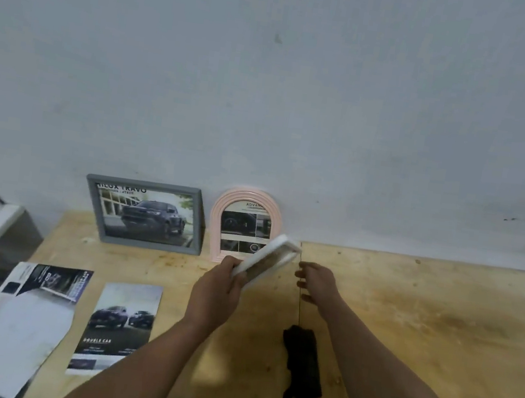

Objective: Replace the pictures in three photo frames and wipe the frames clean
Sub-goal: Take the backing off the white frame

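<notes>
A white frame [268, 259] is held tilted above the wooden table [422, 320], gripped at its lower end by the left hand [217, 289]. The right hand [317, 281] is kept just beside it, fingers loose, nothing grasped. A grey frame [145, 213] with a truck picture and a pink arched frame [246, 223] are propped against the wall. Two car leaflets [119, 327] are laid flat at the left, and a dark cloth [303, 363] is left near the forearms.
</notes>
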A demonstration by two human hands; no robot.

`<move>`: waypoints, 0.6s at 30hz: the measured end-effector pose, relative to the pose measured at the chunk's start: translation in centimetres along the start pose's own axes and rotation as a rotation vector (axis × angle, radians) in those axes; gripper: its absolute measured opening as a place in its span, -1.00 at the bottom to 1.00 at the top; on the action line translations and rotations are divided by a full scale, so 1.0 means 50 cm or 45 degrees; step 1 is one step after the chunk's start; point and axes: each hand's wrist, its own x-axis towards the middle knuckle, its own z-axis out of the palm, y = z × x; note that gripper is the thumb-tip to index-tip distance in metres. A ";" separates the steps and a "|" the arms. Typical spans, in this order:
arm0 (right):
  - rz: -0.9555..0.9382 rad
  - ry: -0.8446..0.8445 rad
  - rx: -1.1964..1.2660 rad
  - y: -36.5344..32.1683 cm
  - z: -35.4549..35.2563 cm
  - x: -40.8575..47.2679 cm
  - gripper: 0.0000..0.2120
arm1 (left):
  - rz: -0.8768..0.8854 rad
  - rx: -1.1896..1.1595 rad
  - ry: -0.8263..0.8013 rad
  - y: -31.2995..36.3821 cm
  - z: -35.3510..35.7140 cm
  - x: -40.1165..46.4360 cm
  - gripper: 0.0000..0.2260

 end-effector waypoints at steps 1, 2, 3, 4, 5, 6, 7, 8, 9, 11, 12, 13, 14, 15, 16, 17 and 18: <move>-0.009 0.036 0.036 -0.004 0.017 -0.008 -0.77 | 0.032 0.031 0.018 -0.013 -0.020 -0.007 -0.91; -0.011 0.079 0.075 -0.009 0.033 -0.017 -0.79 | 0.059 0.057 0.036 -0.027 -0.037 -0.016 -0.86; -0.006 0.126 0.105 -0.013 0.048 -0.027 -0.81 | 0.082 0.085 0.046 -0.041 -0.052 -0.026 -0.79; -0.003 0.161 0.121 -0.016 0.063 -0.036 -0.81 | 0.119 0.118 0.046 -0.056 -0.065 -0.036 -0.74; -0.002 0.167 0.122 -0.017 0.077 -0.046 -0.79 | 0.166 0.154 0.037 -0.069 -0.077 -0.046 -0.69; 0.001 0.145 0.111 -0.016 0.092 -0.057 -0.77 | 0.218 0.184 0.029 -0.080 -0.089 -0.057 -0.65; 0.015 0.108 0.087 -0.014 0.106 -0.071 -0.75 | 0.263 0.213 0.024 -0.090 -0.099 -0.069 -0.61; 0.040 0.066 0.044 -0.010 0.119 -0.086 -0.73 | 0.316 0.246 0.031 -0.099 -0.108 -0.080 -0.59; 0.060 0.025 -0.014 -0.004 0.131 -0.102 -0.70 | 0.380 0.279 0.039 -0.108 -0.115 -0.091 -0.57; 0.048 -0.051 -0.136 0.014 0.153 -0.126 -0.66 | 0.469 0.325 0.001 -0.135 -0.115 -0.115 -0.51; 0.029 -0.086 -0.175 0.026 0.161 -0.135 -0.68 | 0.453 0.323 -0.067 -0.155 -0.108 -0.124 -0.50; 0.020 -0.110 -0.195 0.039 0.170 -0.141 -0.74 | 0.418 0.336 -0.143 -0.177 -0.101 -0.131 -0.51; 0.018 -0.125 -0.217 0.052 0.176 -0.147 -0.80 | 0.388 0.371 -0.202 -0.201 -0.092 -0.138 -0.52; 0.021 -0.132 -0.243 0.066 0.183 -0.152 -0.84 | 0.370 0.404 -0.250 -0.225 -0.081 -0.147 -0.49; 0.031 -0.135 -0.269 0.079 0.189 -0.155 -0.85 | 0.363 0.427 -0.304 -0.241 -0.074 -0.157 -0.45; 0.048 -0.131 -0.288 0.090 0.195 -0.160 -0.83 | 0.364 0.438 -0.347 -0.253 -0.069 -0.165 -0.41; 0.064 -0.125 -0.309 0.100 0.200 -0.164 -0.83 | 0.368 0.447 -0.375 -0.259 -0.068 -0.173 -0.39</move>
